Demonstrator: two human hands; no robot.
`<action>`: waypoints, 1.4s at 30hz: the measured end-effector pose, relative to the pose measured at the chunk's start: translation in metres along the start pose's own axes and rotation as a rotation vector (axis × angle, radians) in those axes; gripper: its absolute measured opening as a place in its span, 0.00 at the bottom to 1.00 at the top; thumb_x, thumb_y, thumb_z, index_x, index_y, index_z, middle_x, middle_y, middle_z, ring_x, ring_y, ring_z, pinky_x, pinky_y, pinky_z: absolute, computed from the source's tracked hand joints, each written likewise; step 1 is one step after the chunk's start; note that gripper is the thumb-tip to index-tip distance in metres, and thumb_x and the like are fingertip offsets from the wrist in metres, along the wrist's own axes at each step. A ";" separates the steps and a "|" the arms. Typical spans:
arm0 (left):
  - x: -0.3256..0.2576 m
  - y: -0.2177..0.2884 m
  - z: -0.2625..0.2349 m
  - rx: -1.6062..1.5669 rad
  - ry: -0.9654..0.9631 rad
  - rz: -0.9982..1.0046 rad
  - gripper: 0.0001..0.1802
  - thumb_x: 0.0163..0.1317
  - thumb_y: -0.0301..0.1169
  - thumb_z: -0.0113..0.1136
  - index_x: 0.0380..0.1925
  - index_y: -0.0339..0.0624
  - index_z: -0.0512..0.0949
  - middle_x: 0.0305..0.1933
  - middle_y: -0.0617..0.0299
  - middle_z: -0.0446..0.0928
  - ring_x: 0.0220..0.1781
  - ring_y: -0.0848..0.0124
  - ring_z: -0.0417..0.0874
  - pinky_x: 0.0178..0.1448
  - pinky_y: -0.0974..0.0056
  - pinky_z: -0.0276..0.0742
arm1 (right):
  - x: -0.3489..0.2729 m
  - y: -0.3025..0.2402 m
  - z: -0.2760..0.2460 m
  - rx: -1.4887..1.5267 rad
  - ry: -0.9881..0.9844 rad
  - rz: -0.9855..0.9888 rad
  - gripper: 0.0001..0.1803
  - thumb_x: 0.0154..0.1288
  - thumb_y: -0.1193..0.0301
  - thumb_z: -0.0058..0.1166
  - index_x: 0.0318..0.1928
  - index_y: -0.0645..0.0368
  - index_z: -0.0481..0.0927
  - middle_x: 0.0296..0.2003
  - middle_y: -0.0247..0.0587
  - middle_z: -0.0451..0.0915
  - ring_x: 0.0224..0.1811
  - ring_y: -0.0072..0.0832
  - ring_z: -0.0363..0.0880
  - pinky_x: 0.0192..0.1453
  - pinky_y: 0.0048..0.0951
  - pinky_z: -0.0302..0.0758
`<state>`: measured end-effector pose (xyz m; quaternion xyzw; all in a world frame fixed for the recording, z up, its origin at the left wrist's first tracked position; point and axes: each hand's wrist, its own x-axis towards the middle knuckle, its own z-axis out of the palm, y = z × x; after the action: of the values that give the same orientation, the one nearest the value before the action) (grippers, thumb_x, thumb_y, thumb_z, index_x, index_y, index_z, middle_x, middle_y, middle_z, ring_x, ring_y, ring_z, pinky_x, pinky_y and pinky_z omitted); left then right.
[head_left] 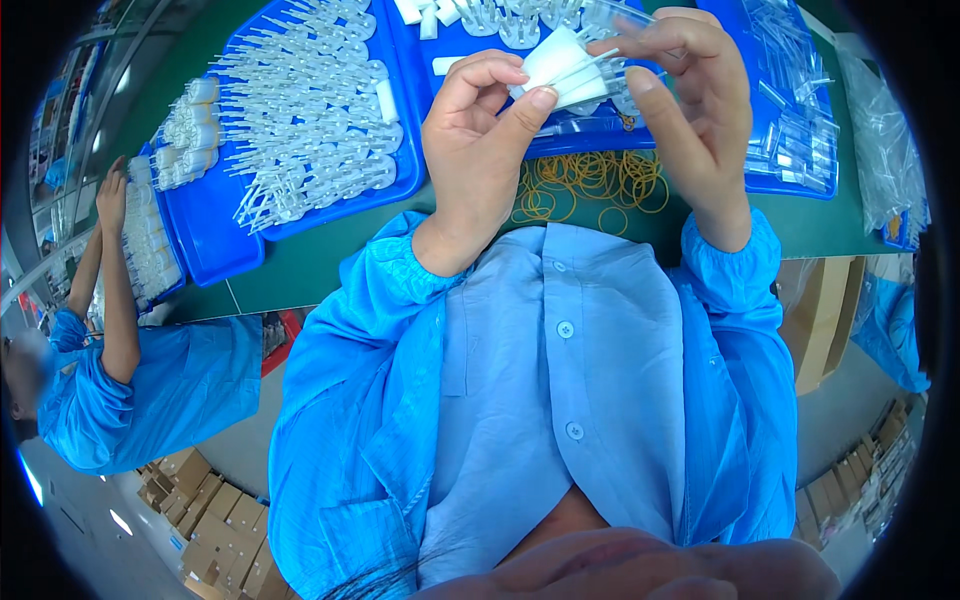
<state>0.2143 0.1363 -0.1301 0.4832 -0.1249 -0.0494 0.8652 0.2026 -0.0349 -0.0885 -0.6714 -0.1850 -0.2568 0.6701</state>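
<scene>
Between the thumb and fingers of my left hand (485,130) is a white piece (562,72) with a flat, pale face and thin clear stems on its right side. My right hand (700,110) is raised just to the right of it. Its thumb and fingers are apart, and the forefinger tip is beside the clear stems. A clear, thin-walled strip shows above that finger; whether the finger touches it, I cannot tell. Beneath my hands is a blue tray (580,143) holding white rounded parts (520,28).
At left, a blue tray (412,175) is full of white parts with thin stems (310,120). Yellow rubber bands (590,185) lie on the green table (340,250). A right-hand blue tray (790,187) holds clear tubes (795,140). Clear plastic bags (880,140) lie beyond. A co-worker (160,390) works at far left.
</scene>
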 end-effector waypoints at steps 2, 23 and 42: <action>0.000 -0.001 -0.001 0.009 -0.009 0.013 0.12 0.59 0.16 0.62 0.40 0.37 0.73 0.50 0.59 0.69 0.52 0.72 0.75 0.58 0.68 0.73 | 0.000 -0.001 0.002 -0.119 -0.009 -0.040 0.09 0.60 0.82 0.49 0.42 0.66 0.74 0.40 0.44 0.69 0.42 0.29 0.71 0.49 0.26 0.70; -0.001 0.000 0.004 -0.008 0.011 0.030 0.14 0.59 0.17 0.63 0.40 0.39 0.69 0.46 0.60 0.70 0.49 0.73 0.77 0.51 0.70 0.79 | 0.005 -0.004 0.003 -0.490 -0.155 -0.286 0.13 0.54 0.85 0.55 0.41 0.62 0.76 0.37 0.43 0.76 0.40 0.38 0.72 0.54 0.38 0.69; -0.004 0.009 0.010 0.304 -0.101 0.181 0.13 0.57 0.18 0.65 0.44 0.35 0.81 0.52 0.56 0.73 0.52 0.70 0.75 0.53 0.69 0.74 | -0.003 0.017 -0.007 -0.200 -0.178 -0.059 0.24 0.51 0.86 0.56 0.51 0.63 0.71 0.43 0.43 0.69 0.45 0.30 0.71 0.50 0.28 0.69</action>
<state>0.2074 0.1336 -0.1179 0.5920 -0.2170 0.0240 0.7759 0.2091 -0.0425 -0.1039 -0.7492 -0.2369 -0.2327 0.5731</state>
